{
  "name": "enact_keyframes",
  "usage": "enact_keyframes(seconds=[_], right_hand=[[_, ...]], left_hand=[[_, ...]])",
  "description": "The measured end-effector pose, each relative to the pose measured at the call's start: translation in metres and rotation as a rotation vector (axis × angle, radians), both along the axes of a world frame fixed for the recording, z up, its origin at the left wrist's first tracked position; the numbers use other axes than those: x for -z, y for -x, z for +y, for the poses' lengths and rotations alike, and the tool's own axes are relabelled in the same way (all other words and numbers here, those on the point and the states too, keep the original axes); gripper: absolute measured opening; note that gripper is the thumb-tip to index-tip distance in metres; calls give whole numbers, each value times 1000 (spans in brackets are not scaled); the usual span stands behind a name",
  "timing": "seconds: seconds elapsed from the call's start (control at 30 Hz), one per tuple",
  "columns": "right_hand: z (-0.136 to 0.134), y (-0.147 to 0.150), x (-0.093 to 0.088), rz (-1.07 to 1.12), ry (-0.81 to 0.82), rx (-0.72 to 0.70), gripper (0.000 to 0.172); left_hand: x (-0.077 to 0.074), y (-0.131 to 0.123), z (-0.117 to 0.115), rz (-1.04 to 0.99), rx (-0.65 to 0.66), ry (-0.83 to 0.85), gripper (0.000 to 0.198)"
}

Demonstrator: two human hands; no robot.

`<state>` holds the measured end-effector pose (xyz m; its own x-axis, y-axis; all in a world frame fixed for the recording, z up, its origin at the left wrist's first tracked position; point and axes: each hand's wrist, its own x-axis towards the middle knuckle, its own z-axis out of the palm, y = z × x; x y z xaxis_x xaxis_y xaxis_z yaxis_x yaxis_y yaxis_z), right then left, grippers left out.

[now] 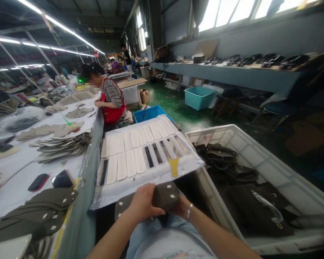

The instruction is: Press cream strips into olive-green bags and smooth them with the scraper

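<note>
A dark olive, rounded piece (166,196) with small white marks is held between my two hands above my lap. My left hand (145,203) lies over it with the thumb pressed along its lower edge. At its right end my right hand (181,207) grips it, the fingers partly hidden beneath. Just beyond the hands is a white-covered board (151,178) bearing two rows of cream strips (125,163) and a yellow piece (174,166). Similar olive pieces (35,208) lie stacked on the table at the left.
The long left table (18,172) carries more stacks and two phone-like objects. A person in a red apron (113,100) sits at its edge. On the right stands a white crate (232,129) of dark items. Blue (152,113) and teal (199,98) bins stand beyond.
</note>
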<state>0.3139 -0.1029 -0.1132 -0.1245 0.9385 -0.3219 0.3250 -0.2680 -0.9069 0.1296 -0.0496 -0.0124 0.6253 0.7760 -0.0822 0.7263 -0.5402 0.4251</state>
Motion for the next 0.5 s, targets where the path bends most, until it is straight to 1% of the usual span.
enact_keyframes(seconds=[0.07, 0.13, 0.2, 0.23, 0.27, 0.33, 0.37, 0.43, 0.5], right_hand=[[2, -12, -3, 214, 112, 62, 70], [1, -27, -7, 474, 215, 134, 59], [-4, -38, -10, 673, 270, 180, 45], [-6, -41, -10, 715, 273, 181, 40], [-9, -42, -9, 712, 263, 163, 40], [-12, -41, -5, 713, 254, 122, 47], [-11, -39, -3, 699, 246, 101, 48], [-6, -35, 1, 644, 212, 73, 46], [5, -31, 0, 565, 171, 44, 47]], left_hand=[[-7, -4, -3, -55, -1, -35, 92], [-14, -10, -5, -109, -1, -70, 101], [-20, -16, -6, -146, -12, -82, 100], [-21, -18, -6, -161, -21, -84, 97], [-21, -19, -5, -172, -32, -85, 94], [-19, -19, -2, -183, -54, -90, 92], [-16, -18, 0, -187, -57, -94, 92], [-11, -15, 4, -195, -53, -95, 93], [-5, -12, 9, -218, -37, -80, 93]])
